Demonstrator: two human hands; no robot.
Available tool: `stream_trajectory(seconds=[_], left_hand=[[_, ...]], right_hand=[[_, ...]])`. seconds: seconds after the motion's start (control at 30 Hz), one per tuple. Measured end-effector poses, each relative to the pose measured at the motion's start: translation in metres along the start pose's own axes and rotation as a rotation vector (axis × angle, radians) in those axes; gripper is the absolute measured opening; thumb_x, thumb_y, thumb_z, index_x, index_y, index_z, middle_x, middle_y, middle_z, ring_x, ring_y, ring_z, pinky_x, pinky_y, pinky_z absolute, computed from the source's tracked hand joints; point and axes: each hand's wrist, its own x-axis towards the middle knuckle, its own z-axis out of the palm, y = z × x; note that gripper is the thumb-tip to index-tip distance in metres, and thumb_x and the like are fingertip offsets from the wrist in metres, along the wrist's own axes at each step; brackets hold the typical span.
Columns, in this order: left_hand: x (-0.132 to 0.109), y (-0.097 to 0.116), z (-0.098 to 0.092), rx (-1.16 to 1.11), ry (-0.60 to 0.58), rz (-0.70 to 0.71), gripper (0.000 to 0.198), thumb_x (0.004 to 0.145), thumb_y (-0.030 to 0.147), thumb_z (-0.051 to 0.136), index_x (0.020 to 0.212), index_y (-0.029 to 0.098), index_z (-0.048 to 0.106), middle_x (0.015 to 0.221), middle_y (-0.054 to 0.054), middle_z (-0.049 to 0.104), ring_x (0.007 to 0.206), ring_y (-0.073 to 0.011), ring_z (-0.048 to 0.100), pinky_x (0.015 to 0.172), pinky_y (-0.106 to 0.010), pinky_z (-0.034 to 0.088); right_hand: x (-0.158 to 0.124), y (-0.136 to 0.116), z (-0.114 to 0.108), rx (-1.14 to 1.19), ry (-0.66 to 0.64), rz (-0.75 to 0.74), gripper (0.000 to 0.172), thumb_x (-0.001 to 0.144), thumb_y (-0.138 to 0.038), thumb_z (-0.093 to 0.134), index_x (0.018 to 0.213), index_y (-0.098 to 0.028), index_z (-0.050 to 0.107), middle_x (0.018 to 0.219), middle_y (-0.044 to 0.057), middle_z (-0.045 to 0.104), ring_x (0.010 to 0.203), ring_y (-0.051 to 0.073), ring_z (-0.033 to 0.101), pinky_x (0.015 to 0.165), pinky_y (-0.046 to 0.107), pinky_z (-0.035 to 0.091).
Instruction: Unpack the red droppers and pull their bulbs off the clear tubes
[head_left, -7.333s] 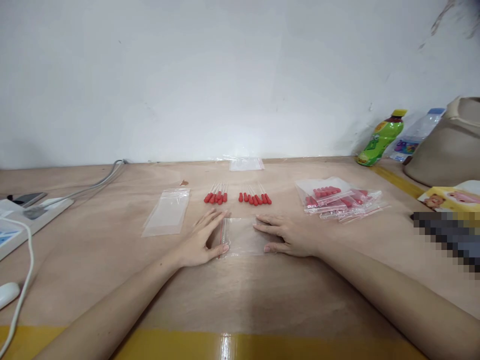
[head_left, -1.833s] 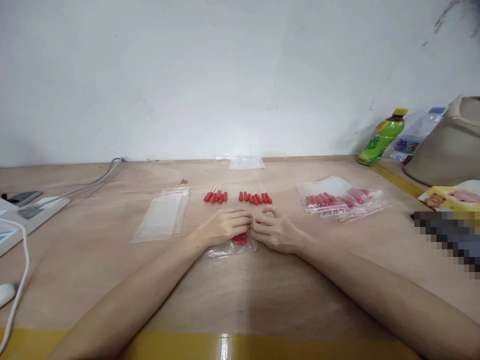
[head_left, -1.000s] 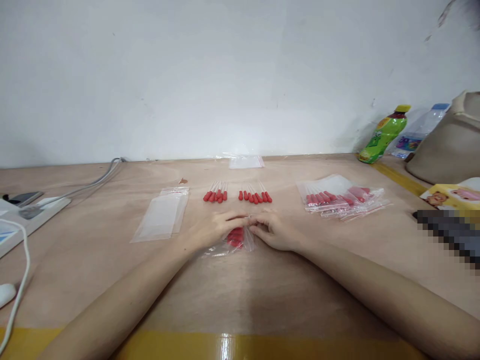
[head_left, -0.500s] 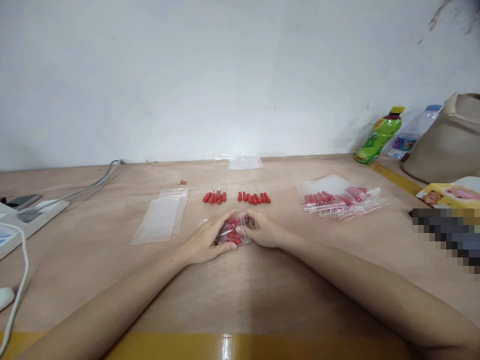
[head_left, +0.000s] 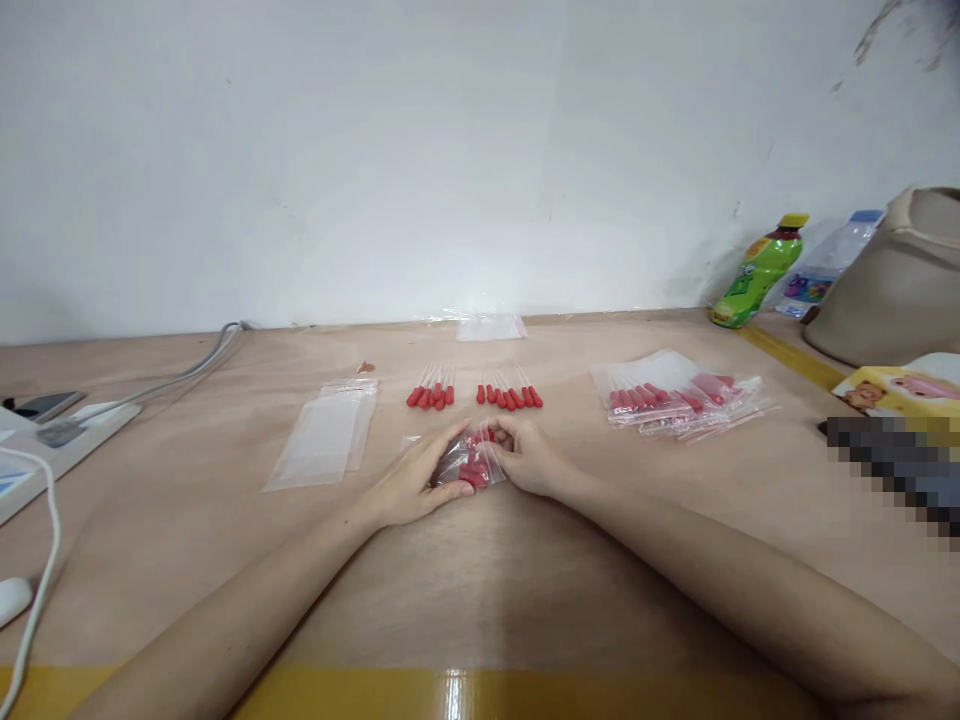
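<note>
A clear zip bag [head_left: 450, 468] with several red-bulbed droppers [head_left: 474, 472] in it lies between my hands at the middle of the table. My left hand [head_left: 416, 478] is closed round the bag's left side, thumb along its near edge. At the bag's right, open-looking end, the fingers of my right hand [head_left: 529, 458] are pinched on the bag and the red bulbs. Just beyond my hands lie two groups of loose droppers, a left one [head_left: 431, 396] and a right one [head_left: 510, 396], red bulbs toward me and thin pale stems pointing away.
Flat unfilled zip bags [head_left: 319, 435] lie to the left, another bag [head_left: 491, 327] against the wall. Filled bags [head_left: 679, 395] are piled at the right. Beyond stand a green bottle [head_left: 761, 270], a clear bottle [head_left: 832, 265] and a beige bag [head_left: 889, 285]. A power strip [head_left: 97, 425] sits far left.
Inside the bag the red bulbs have shifted right, toward its right end, and bunched together. My right fingers have moved slightly; my left hand holds nearly the same place.
</note>
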Motion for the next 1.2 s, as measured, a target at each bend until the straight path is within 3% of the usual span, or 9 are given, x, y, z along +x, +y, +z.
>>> stream_trajectory(seconds=[0.13, 0.27, 0.4, 0.5, 0.57, 0.67, 0.77, 0.87, 1.2], left_hand=[[-0.001, 0.003, -0.002, -0.006, -0.011, -0.042, 0.068, 0.081, 0.044, 0.052, 0.136, 0.02, 0.021, 0.135, -0.011, 0.039, 0.12, -0.0251, 0.043, 0.097, -0.041, 0.039], [-0.002, 0.002, -0.001, 0.014, 0.012, -0.052, 0.068, 0.08, 0.045, 0.053, 0.136, 0.019, 0.023, 0.136, -0.011, 0.038, 0.12, -0.0257, 0.042, 0.098, -0.041, 0.038], [-0.003, 0.001, -0.001, 0.04, 0.014, -0.065, 0.065, 0.081, 0.045, 0.051, 0.134, 0.018, 0.027, 0.134, -0.011, 0.041, 0.12, -0.025, 0.042, 0.098, -0.04, 0.039], [-0.002, 0.0, 0.0, 0.073, 0.015, -0.076, 0.063, 0.081, 0.047, 0.05, 0.133, 0.017, 0.031, 0.133, -0.012, 0.042, 0.12, -0.025, 0.042, 0.098, -0.041, 0.038], [-0.002, -0.001, 0.0, 0.097, 0.008, -0.065, 0.06, 0.081, 0.047, 0.05, 0.131, 0.017, 0.035, 0.134, -0.012, 0.041, 0.121, -0.0255, 0.041, 0.099, -0.042, 0.038], [-0.003, -0.002, 0.0, 0.105, 0.002, -0.034, 0.058, 0.081, 0.047, 0.051, 0.129, 0.017, 0.039, 0.134, -0.013, 0.04, 0.122, -0.0254, 0.04, 0.1, -0.042, 0.037], [-0.006, -0.002, -0.001, 0.1, 0.011, -0.007, 0.058, 0.08, 0.045, 0.051, 0.13, 0.018, 0.039, 0.135, -0.012, 0.04, 0.122, -0.0251, 0.04, 0.1, -0.042, 0.037], [-0.007, -0.001, -0.002, 0.102, 0.014, 0.012, 0.057, 0.08, 0.044, 0.052, 0.13, 0.018, 0.039, 0.133, -0.012, 0.042, 0.121, -0.0255, 0.042, 0.099, -0.043, 0.039], [-0.007, 0.0, -0.004, 0.104, 0.0, 0.02, 0.056, 0.081, 0.044, 0.052, 0.128, 0.017, 0.042, 0.131, -0.013, 0.044, 0.12, -0.0259, 0.042, 0.098, -0.043, 0.039]], right_hand=[[0.003, -0.003, -0.019, 0.274, -0.008, 0.133, 0.012, 0.076, -0.02, 0.056, 0.088, -0.015, 0.056, 0.07, 0.0, 0.062, 0.055, 0.008, 0.055, 0.054, 0.022, 0.046], [0.011, -0.009, -0.056, 0.4, -0.001, 0.22, 0.012, 0.07, -0.017, 0.065, 0.081, -0.014, 0.06, 0.067, 0.0, 0.063, 0.057, 0.008, 0.058, 0.056, 0.022, 0.049], [0.021, -0.015, -0.105, 0.418, 0.096, 0.191, 0.016, 0.067, -0.018, 0.069, 0.082, -0.015, 0.064, 0.069, 0.002, 0.066, 0.059, 0.009, 0.059, 0.06, 0.026, 0.052], [0.031, -0.014, -0.12, 0.438, 0.253, 0.09, 0.017, 0.069, -0.022, 0.068, 0.084, -0.016, 0.064, 0.077, 0.003, 0.067, 0.067, 0.01, 0.062, 0.071, 0.029, 0.053], [0.041, -0.011, -0.11, 0.401, 0.318, 0.018, 0.018, 0.071, -0.022, 0.065, 0.089, -0.017, 0.063, 0.085, 0.004, 0.067, 0.076, 0.012, 0.063, 0.078, 0.032, 0.051], [0.058, -0.002, -0.074, 0.168, 0.36, -0.113, 0.02, 0.076, -0.018, 0.058, 0.095, -0.016, 0.062, 0.092, 0.006, 0.067, 0.085, 0.015, 0.062, 0.083, 0.034, 0.048], [0.073, 0.004, -0.033, -0.182, 0.287, -0.302, 0.022, 0.082, -0.016, 0.048, 0.098, -0.017, 0.062, 0.101, 0.007, 0.065, 0.095, 0.017, 0.059, 0.087, 0.032, 0.045], [0.085, 0.008, -0.007, -0.434, 0.176, -0.364, 0.028, 0.085, -0.012, 0.041, 0.106, -0.017, 0.059, 0.106, 0.009, 0.062, 0.098, 0.017, 0.057, 0.088, 0.031, 0.042], [0.095, 0.006, 0.01, -0.473, 0.0, -0.377, 0.02, 0.082, -0.015, 0.05, 0.095, -0.017, 0.064, 0.097, 0.007, 0.065, 0.093, 0.015, 0.058, 0.084, 0.025, 0.042]])
